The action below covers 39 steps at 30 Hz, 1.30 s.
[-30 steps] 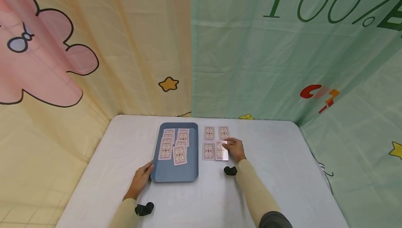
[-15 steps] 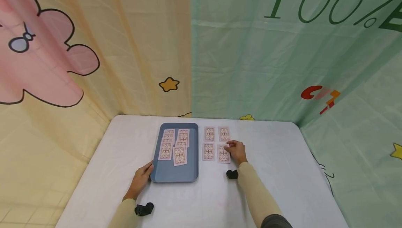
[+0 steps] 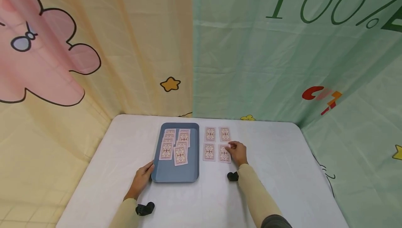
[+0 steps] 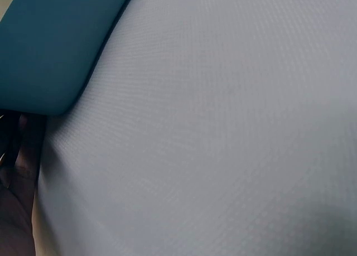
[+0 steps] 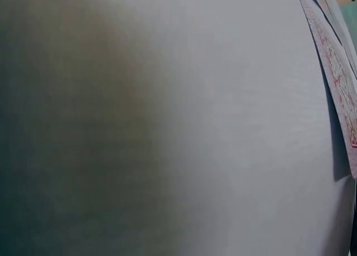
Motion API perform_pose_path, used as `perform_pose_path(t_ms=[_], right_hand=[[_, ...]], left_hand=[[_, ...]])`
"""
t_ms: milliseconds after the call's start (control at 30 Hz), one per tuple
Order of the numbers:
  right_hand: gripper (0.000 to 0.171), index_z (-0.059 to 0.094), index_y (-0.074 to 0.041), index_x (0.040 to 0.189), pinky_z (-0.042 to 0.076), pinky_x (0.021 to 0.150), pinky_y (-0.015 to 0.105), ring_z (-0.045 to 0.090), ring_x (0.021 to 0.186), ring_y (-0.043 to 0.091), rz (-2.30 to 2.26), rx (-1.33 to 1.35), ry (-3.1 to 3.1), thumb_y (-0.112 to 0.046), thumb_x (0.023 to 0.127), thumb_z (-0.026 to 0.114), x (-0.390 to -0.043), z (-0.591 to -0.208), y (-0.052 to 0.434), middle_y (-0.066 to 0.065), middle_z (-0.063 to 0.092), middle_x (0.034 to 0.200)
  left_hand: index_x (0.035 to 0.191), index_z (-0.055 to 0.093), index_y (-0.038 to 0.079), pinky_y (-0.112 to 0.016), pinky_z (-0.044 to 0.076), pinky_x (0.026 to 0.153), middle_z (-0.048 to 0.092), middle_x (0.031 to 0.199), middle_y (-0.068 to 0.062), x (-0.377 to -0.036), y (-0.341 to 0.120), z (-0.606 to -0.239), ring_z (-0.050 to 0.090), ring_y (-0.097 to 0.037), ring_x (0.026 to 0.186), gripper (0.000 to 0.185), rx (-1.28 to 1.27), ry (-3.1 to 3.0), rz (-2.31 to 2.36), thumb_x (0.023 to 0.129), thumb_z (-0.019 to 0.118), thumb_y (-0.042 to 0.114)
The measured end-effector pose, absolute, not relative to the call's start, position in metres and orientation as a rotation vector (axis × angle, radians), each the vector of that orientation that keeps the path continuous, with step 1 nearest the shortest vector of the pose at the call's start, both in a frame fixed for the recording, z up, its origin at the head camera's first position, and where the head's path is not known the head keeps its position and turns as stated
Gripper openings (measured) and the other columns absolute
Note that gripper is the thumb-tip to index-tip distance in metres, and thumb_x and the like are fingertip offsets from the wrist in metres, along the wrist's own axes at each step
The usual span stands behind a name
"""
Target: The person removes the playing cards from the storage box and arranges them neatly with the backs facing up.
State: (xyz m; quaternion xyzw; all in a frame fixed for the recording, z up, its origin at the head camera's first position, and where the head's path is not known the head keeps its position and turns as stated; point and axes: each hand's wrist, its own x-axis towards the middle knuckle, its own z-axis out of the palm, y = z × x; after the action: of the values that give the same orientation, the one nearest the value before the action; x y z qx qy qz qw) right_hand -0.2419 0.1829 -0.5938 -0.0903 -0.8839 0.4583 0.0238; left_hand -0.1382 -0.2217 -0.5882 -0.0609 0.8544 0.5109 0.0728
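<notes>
Likely thin, light and slick, the playing card (image 3: 223,153) under the right hand (image 3: 237,152), whose curled fingers pinch its 3 o'clock edge, lifts best by that edge off the worktop (image 3: 276,172), while the left hand (image 3: 142,179) rests relaxed at the blue tray (image 3: 176,176).

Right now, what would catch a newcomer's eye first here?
The blue tray of face-down playing cards at the table's middle, its near-left corner touched by the left hand. Beside it lie four cards in a square, the right hand on the near-right card.
</notes>
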Motion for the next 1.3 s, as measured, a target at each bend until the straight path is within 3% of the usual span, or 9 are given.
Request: perform_pose_path(t_ms=[200, 533, 833, 1300], right_hand=[[0.028, 0.069, 0.006, 0.104, 0.046, 0.066, 0.029, 0.053, 0.076, 0.021, 1.388, -0.241, -2.699, -0.009, 0.082, 0.077, -0.243, -0.596, 0.186, 0.009, 0.059, 0.082], [0.027, 0.068, 0.002, 0.106, 0.044, 0.069, 0.03, 0.052, 0.08, 0.022, 1.473, -0.416, -2.673, -0.013, 0.085, 0.073, -0.235, -0.594, 0.183, 0.01, 0.059, 0.087], [0.024, 0.068, 0.002, 0.104, 0.043, 0.062, 0.023, 0.052, 0.074, 0.019, 1.531, -0.306, -2.596, -0.012, 0.085, 0.074, -0.228, -0.582, 0.161, 0.007, 0.059, 0.083], [0.03, 0.069, 0.001, 0.106, 0.048, 0.067, 0.027, 0.055, 0.077, 0.017, 1.605, -0.034, -2.566, -0.014, 0.082, 0.077, -0.23, -0.553, 0.108, 0.007, 0.063, 0.086]], left_hand=[[0.142, 0.039, -0.009, -0.054, 0.026, 0.112, 0.04, 0.144, -0.027, -0.14, -0.22, -0.586, 0.032, -0.042, 0.137, 0.047, -0.19, 2.56, 1.519, 0.104, 0.043, 0.02], [0.141, 0.04, -0.01, -0.055, 0.027, 0.111, 0.04, 0.144, -0.027, -0.137, -0.221, -0.585, 0.032, -0.043, 0.136, 0.047, -0.17, 2.564, 1.509, 0.104, 0.044, 0.019], [0.141, 0.039, -0.01, -0.054, 0.026, 0.112, 0.04, 0.144, -0.028, -0.137, -0.224, -0.585, 0.031, -0.043, 0.136, 0.046, -0.165, 2.562, 1.511, 0.104, 0.043, 0.018], [0.142, 0.038, -0.009, -0.055, 0.025, 0.112, 0.038, 0.145, -0.027, -0.139, -0.224, -0.584, 0.03, -0.043, 0.137, 0.047, -0.179, 2.545, 1.488, 0.105, 0.041, 0.019]])
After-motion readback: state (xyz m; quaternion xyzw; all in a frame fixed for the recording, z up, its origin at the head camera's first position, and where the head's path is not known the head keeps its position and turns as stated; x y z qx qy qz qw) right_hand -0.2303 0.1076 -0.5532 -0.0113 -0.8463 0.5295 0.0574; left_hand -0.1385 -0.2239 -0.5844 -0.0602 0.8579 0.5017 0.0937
